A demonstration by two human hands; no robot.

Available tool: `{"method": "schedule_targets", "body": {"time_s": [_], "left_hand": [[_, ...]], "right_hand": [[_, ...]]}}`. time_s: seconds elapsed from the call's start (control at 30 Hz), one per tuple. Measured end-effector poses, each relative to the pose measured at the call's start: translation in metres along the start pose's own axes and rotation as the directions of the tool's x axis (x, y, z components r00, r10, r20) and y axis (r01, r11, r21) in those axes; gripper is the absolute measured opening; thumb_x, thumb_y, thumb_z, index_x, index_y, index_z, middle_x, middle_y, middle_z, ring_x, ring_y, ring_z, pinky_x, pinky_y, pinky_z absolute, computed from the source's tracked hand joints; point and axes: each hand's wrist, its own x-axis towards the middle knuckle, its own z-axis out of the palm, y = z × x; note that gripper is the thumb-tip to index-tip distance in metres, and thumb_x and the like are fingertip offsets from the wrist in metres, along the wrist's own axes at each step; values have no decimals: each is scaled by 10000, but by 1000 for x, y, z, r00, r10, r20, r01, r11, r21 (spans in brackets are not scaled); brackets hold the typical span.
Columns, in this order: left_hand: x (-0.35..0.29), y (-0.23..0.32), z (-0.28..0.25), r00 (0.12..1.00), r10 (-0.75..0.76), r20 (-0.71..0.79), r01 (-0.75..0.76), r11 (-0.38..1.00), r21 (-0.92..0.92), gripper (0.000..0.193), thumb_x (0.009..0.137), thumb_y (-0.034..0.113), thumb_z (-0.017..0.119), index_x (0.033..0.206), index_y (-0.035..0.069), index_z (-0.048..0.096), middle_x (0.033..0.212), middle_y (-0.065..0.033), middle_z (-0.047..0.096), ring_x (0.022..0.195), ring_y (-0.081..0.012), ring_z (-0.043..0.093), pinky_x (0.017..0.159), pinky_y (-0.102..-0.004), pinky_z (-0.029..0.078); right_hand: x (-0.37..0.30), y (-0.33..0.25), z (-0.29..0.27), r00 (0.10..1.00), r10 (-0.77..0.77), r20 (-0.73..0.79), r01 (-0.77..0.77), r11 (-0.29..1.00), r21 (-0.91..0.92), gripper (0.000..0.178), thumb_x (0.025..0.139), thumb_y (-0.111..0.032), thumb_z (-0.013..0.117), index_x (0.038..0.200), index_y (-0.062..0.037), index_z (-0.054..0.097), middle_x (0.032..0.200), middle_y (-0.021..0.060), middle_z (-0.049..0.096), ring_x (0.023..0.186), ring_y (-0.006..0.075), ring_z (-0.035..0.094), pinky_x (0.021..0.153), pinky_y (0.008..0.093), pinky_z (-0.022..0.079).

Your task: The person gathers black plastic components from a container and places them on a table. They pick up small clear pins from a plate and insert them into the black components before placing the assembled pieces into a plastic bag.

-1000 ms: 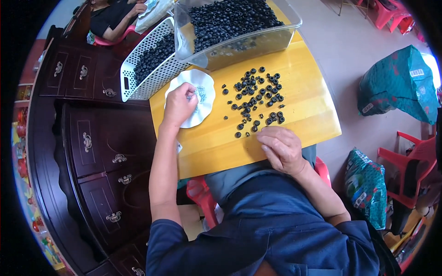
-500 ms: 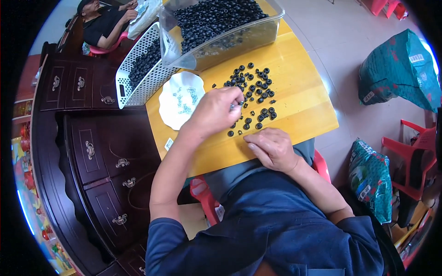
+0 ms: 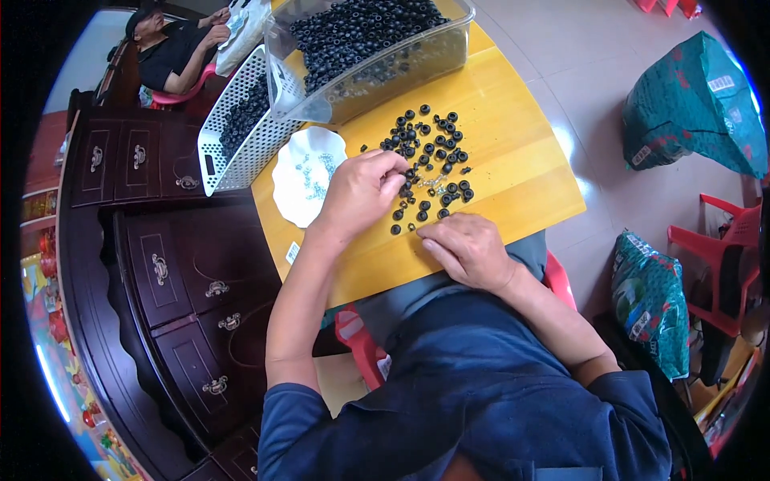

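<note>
Drawers (image 3: 188,361) of dark, glossy wood curved down the left, at least seven ornate metal handles (image 3: 160,270) showing. Beyond their top corner sat one person (image 3: 180,56) in a black top. Next stood one basket (image 3: 237,167), white plastic pierced all over with small round holes, holding a heap of black rings (image 3: 247,120) too many to count. One white label (image 3: 292,252) lay near the left edge of the table (image 3: 521,152), which was yellow and wood-grained. One white dish (image 3: 286,196), smooth and wavy-rimmed, held clear, bluish bits (image 3: 314,172) spread thinly over its bottom. Behind it was one tub (image 3: 385,90) of clear plastic, piled with more black rings.

The left hand (image 3: 361,192) was just right of the dish, its fingers drawn narrow at the tips; I could not tell whether they pinched anything. Just beside it lay several dozen loose rings (image 3: 451,136), round and hollow-centred, some overlapping, with a small scatter of clear bits (image 3: 433,183) among them. The right hand (image 3: 469,252) rested by the near edge, loosely curled, fingertips near the closest rings; whether it held something I could not tell. Farther right were two teal bags (image 3: 686,104), crinkled and shiny, and a red plastic chair (image 3: 714,311).
</note>
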Motion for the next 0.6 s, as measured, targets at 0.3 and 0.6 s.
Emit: {"method": "schedule_targets", "body": {"time_s": [0.3, 0.6], "left_hand": [[-2, 5, 18, 996, 32, 80, -47, 982, 185, 103, 808, 108, 718, 892, 49, 718, 830, -90, 681, 754, -277, 680, 676, -373, 545], [1, 6, 32, 990, 97, 107, -121, 960, 253, 104, 787, 165, 744, 820, 84, 687, 801, -76, 627, 766, -295, 667, 659, -434, 542]], "right_hand": [[2, -1, 5, 997, -13, -74, 15, 1000, 23, 53, 864, -155, 668, 899, -120, 687, 737, 85, 639, 674, 287, 649, 618, 412, 516], [3, 3, -2, 1000, 28, -8, -28, 999, 42, 94, 870, -83, 704, 959, -56, 701, 750, 119, 664, 672, 300, 652, 637, 403, 519]]}}
